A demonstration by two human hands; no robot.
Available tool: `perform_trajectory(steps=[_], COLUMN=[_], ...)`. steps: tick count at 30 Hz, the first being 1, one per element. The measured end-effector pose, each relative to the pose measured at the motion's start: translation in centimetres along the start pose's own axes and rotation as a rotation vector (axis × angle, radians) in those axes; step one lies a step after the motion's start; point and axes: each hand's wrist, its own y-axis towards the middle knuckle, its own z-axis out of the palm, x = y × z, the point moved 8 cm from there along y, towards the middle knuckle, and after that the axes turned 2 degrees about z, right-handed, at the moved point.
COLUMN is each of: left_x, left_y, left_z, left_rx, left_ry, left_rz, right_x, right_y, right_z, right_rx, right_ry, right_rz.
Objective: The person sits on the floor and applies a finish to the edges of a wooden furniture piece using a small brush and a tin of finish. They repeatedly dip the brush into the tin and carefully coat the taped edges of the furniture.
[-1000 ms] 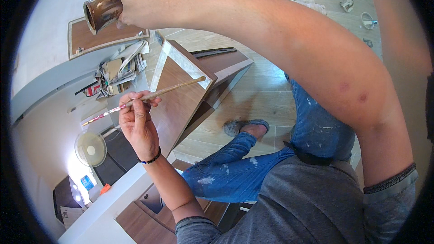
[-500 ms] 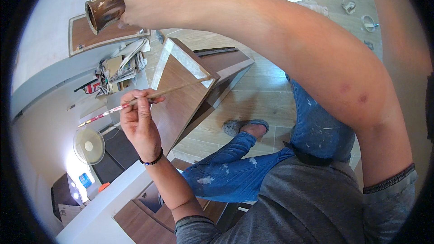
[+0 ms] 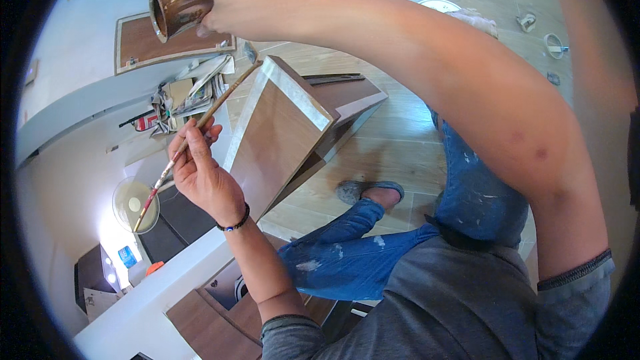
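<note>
A long thin paintbrush [image 3: 213,108] is pinched in the closed fingers of my left hand [image 3: 203,170], below a dark beaded bracelet. Its brown end points up and away, near the far corner of a wooden cabinet piece [image 3: 273,127] with white strips along its edges. Whether the tip touches that corner, I cannot tell. The red-and-white end slants down to the left. Reaching across the top, my right hand [image 3: 250,0] is closed around a small brown-stained can [image 3: 180,10], tilted with its mouth to the left. The can's inside looks dark, its contents hidden.
A wood panel with a pale border [image 3: 170,43] lies at the far left, near piled papers [image 3: 190,97]. A fan [image 3: 135,205] stands lower left. A tape roll [image 3: 553,45] is on the tiled floor at the far right. My paint-spotted jeans [image 3: 353,253] and shoe show below.
The brush end has swung left and up, off the white strip's near corner toward the far corner. My right hand still holds the can. The whole view has shifted slightly.
</note>
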Motion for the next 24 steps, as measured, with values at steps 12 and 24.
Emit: perform_trajectory(steps=[12, 24], left_x=[-0.1, -0.4], left_y=[-0.7, -0.8], left_z=[1.9, 1.9], left_rx=[0.000, 0.010], left_ry=[0.100, 0.116], left_rz=[0.083, 0.097], right_x=[0.2, 0.2], right_y=[-0.4, 0.0], right_z=[-0.7, 0.0], right_rx=[-0.016, 0.073], right_ry=[0.023, 0.004], right_rz=[0.024, 0.038])
